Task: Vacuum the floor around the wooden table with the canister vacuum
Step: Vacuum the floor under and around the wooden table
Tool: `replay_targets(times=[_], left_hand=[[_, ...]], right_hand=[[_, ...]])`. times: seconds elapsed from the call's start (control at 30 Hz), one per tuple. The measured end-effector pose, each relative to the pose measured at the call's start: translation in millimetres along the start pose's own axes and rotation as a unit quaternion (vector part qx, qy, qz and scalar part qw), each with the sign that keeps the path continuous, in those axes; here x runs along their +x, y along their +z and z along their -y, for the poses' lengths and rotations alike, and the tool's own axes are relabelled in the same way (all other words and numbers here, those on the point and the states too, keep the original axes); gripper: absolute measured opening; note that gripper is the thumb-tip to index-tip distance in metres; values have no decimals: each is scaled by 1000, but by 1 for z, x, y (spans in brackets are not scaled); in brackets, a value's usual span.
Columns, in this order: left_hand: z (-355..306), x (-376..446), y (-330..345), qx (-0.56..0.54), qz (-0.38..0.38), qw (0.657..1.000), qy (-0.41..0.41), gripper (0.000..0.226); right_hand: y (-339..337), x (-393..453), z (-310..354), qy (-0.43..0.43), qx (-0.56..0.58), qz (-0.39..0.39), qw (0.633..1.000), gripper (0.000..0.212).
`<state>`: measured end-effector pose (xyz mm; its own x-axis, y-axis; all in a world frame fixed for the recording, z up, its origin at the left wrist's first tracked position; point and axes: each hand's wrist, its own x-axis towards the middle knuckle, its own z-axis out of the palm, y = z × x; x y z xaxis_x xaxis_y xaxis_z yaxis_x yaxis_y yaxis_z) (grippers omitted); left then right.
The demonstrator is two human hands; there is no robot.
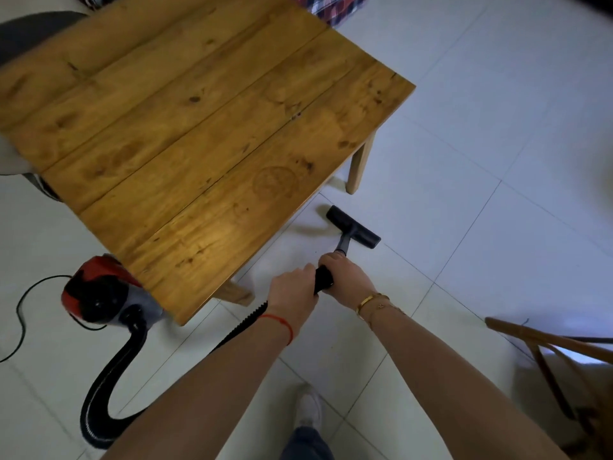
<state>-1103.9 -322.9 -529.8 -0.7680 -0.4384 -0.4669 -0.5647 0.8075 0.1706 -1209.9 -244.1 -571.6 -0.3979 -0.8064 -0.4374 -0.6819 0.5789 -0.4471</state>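
Both hands, left (293,287) and right (345,278), grip the black wand (323,278); its flat nozzle (353,227) seemingly rests on the floor (464,194).

Pale tiled floor (464,127), a wooden chair (564,353) at right, plaid cloth (331,5) beyond.

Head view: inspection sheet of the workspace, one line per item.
Surface: white tile floor; wooden table top bare.
Job's things: nozzle flat on the floor beside a table leg; canister partly under the table corner; hose loops along the floor.
Clutter: nothing seen.
Grippers: left hand and right hand both grip the wand.
Cables: power cord trails left from the canister.
Surroundings: wooden chair at right, plaid fabric beyond the table.
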Motion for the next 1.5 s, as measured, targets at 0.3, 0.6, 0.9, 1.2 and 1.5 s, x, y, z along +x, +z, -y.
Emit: replay_targets(times=[0.3, 0.6, 0.9, 1.2, 1.5], left_hand=[[-23, 39, -8, -8, -3, 1000, -6, 22], [-7, -11, -8, -13, 18, 1000, -6, 20], [54, -128, 14, -29, 46, 999, -3, 21], [152, -262, 61, -23, 46, 999, 8, 19], [239, -353, 78, -23, 41, 999, -9, 17]], right_hand=[[-24, 25, -34, -10, -11, 6, 1000, 20], [-8, -11, 2, -19, -8, 29, 999, 20], [57, -82, 92, -38, 12, 46, 998, 17], [168, -151, 207, -21, 21, 60, 998, 17], [239, -180, 308, -45, 32, 55, 997, 15]])
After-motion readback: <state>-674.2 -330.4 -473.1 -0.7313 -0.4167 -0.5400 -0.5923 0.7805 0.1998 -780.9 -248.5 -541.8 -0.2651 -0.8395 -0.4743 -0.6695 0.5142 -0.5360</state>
